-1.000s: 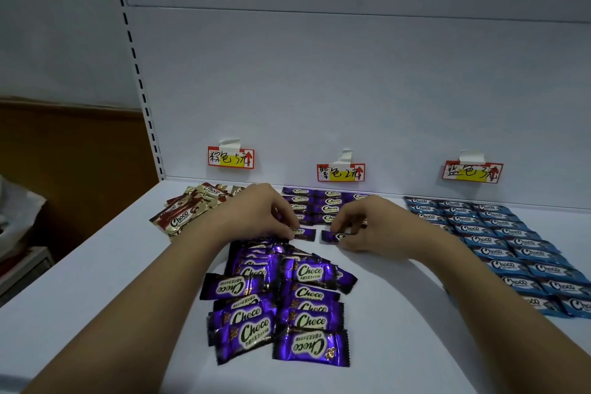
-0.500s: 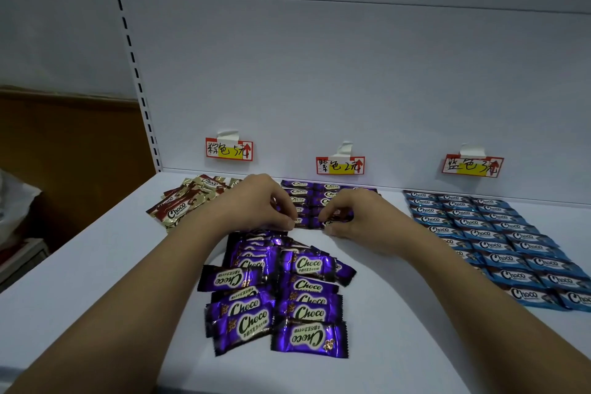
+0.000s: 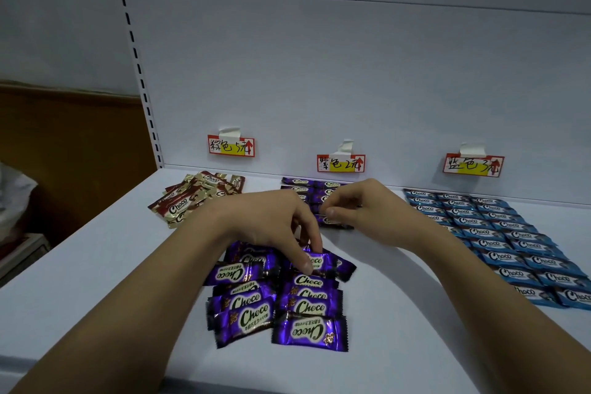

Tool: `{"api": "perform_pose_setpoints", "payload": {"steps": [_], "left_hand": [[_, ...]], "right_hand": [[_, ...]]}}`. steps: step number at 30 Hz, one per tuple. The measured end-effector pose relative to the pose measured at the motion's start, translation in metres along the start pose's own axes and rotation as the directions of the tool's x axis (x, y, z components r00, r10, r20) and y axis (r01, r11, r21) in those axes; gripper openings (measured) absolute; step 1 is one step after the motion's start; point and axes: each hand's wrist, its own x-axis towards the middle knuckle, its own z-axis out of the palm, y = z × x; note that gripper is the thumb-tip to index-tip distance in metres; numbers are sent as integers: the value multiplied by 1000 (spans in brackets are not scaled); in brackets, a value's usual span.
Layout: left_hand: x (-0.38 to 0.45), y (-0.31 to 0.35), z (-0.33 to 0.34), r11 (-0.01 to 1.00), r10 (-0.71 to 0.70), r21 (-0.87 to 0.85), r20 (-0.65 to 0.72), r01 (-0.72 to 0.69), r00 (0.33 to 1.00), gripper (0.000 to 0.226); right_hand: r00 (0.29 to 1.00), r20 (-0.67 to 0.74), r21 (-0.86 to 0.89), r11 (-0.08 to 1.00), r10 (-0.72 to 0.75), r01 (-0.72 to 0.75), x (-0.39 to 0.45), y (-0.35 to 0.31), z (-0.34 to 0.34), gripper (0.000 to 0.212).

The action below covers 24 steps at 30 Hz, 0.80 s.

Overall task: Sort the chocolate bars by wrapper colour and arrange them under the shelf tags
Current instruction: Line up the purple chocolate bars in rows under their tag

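My left hand (image 3: 278, 227) pinches a purple bar (image 3: 319, 261) atop the loose pile; right hand (image 3: 361, 205) pinches a bar in the purple rows (image 3: 323, 189).

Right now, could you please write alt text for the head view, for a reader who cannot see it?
A person's left hand pinches a bar from the loose purple pile on a white shelf, while the right hand sets another in the purple rows under the middle tag. Brown bars lie left, blue rows right.

The right hand (image 3: 361, 211) hides part of the purple rows (image 3: 315, 189) (blue bars (image 3: 575, 296) run off-frame).
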Motion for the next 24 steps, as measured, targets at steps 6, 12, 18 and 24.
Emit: {"api": "perform_pose_setpoints", "payload": {"steps": [6,12,18,24], "left_hand": [[-5,-4,-10,976,26,-203,-253,-79,967,13],[-13,-23,-27,912,-124,-391,-547,-122,828,16],[-12,-35,-25,906,-209,-423,-460,-6,863,14],[-15,-31,-25,925,-169,-379,-374,16,912,11]], "right_hand": [[1000,26,70,998,7,-8,0,-3,1,14],[990,120,39,997,-70,66,-6,-17,7,5],[970,238,-130,988,-55,88,-9,-31,22,27],[965,261,61,998,-11,-5,-9,-29,15,11]]}}
